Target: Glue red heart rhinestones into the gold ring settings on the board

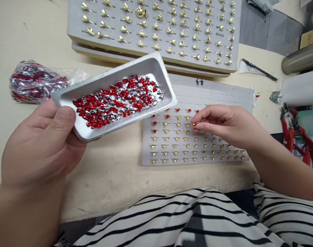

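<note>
A white tray [169, 92] of red, silver-backed stones [94, 111] is tilted in my left hand [45, 140], thumb over its near-left rim. Beneath and to its right lies a grey foam board [147, 151] with rows of gold rings [175, 146]. Some rings in its upper rows and left column carry red stones [154, 131]. Over the middle of this board, my right hand [220, 121] pinches a small red stone [194, 124] between thumb and fingertips. The fingers hide some of the rings below.
Stacked foam boards [151, 34] full of gold rings stand at the back. A plastic bag of red stones [38, 82] lies at the left. On the right are a black pen [259, 69], red-handled pliers [290, 137] and a white roll [302, 87]. The table's front edge is near my striped clothing.
</note>
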Demonstrator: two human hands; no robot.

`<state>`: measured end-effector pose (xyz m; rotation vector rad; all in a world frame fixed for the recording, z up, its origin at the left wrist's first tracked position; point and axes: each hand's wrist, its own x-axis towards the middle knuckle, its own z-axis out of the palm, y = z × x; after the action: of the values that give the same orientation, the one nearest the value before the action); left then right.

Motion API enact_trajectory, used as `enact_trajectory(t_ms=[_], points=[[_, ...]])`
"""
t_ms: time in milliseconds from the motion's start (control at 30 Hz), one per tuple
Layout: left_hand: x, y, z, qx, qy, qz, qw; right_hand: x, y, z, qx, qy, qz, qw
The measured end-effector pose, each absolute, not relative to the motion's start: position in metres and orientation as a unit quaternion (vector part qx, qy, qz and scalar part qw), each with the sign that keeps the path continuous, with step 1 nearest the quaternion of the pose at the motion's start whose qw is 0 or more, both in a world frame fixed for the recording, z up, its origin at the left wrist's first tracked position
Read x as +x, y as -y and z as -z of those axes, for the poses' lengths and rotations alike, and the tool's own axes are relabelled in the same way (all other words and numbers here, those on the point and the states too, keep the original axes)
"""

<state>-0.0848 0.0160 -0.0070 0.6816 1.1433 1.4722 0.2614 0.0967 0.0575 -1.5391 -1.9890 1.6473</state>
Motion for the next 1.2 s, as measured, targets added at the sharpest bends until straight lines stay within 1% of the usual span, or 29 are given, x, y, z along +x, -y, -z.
enact_trajectory(t_ms=[200,333,433,867,1200], points=[[-0.0867,-0.0140,0.0104,0.285,-0.472,-0.632,0.545,0.2601,-0.0938,-0.0592,-0.473,0.768,-0.427,0.067],[-0.0863,-0.0144,0.0101,0.292,-0.461,-0.627,0.556,0.2610,-0.0948,-0.0564,-0.421,0.816,-0.383,0.098],[-0.0856,-0.0155,0.0096,0.292,-0.458,-0.629,0.556,0.2615,-0.0951,-0.0554,-0.419,0.829,-0.358,0.098],[-0.0899,-0.0135,0.0128,0.287,-0.450,-0.638,0.555,0.2602,-0.0943,-0.0553,-0.410,0.844,-0.336,0.084],[-0.0857,-0.0151,0.0084,0.307,-0.453,-0.620,0.563,0.2611,-0.0936,-0.0550,-0.410,0.844,-0.333,0.089]])
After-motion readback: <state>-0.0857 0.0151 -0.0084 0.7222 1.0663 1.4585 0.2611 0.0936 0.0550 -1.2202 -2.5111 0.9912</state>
